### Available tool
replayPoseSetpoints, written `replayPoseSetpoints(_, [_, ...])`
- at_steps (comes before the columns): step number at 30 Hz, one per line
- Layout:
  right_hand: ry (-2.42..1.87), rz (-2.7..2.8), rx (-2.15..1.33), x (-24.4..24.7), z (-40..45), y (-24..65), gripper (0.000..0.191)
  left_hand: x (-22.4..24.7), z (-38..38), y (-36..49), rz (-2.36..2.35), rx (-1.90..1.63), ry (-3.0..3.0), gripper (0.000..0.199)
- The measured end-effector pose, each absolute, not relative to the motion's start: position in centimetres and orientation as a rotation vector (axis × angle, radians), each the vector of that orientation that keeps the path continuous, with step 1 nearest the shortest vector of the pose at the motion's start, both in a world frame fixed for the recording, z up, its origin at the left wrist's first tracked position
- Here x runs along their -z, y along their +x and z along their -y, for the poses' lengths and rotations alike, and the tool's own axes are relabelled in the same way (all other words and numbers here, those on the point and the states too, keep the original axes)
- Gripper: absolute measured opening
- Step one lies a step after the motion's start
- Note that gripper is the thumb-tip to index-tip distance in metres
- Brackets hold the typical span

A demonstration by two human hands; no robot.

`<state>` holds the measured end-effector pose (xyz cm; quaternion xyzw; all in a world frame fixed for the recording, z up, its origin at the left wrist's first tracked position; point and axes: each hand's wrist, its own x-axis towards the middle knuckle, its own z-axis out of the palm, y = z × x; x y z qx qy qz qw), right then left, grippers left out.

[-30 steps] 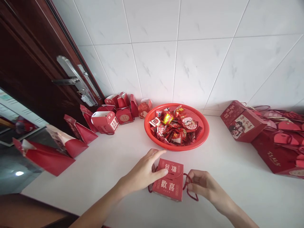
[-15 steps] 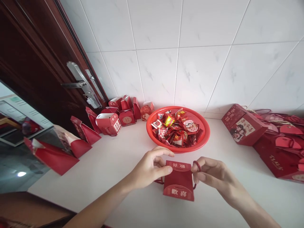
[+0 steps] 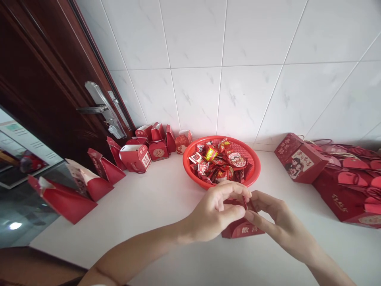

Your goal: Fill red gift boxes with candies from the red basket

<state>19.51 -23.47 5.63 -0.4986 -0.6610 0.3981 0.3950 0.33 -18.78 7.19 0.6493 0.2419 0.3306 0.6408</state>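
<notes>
A small red box (image 3: 243,229) with pale characters on its front flap lies on the white tabletop, partly covered by both hands. Above it, my left hand (image 3: 224,208) pinches a dark red cord (image 3: 245,203) between thumb and fingers. My right hand (image 3: 268,214) meets it from the other side, its thumb and fingers closed on the same cord. Just behind the hands stands a red plastic basket (image 3: 256,163) holding wrapped candies (image 3: 218,159).
Small red boxes (image 3: 135,159) stand by the wall at the left, with peaked red boxes (image 3: 71,200) along the left edge. At the right are a printed red box (image 3: 300,159) and a large red carton (image 3: 336,198) with corded boxes. A dark door (image 3: 44,71) borders the left.
My left hand has moved right to meet my right hand, closing on the cord over the red box. The small box has shifted right. The view has shifted slightly.
</notes>
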Motion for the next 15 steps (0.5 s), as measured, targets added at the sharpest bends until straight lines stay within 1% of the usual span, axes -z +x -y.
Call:
replayPoseSetpoints(6, [-1.362, 1.54, -0.87, -5.6, 23.8, 19.7, 0.012, -6.8, 18.9, 2.4, -0.452, -0.727, 1.387, 0.022])
replayPoseSetpoints(11, [-1.439, 1.434, -0.867, -5.2, 23.8, 20.8, 0.019, -5.7, 17.7, 2.7, -0.466, -0.894, 1.776, 0.033])
replayPoseSetpoints(13, [-1.455, 1.35, -0.88, -5.3, 23.9, 21.0, 0.022, -4.6, 17.2, 2.9, -0.55, -0.938, 1.953, 0.043])
replayPoseSetpoints(15, [-1.456, 1.277, -0.88, -5.3, 24.0, 20.9, 0.025, -3.3, 17.0, 3.2, -0.628, -0.919, 2.103, 0.056])
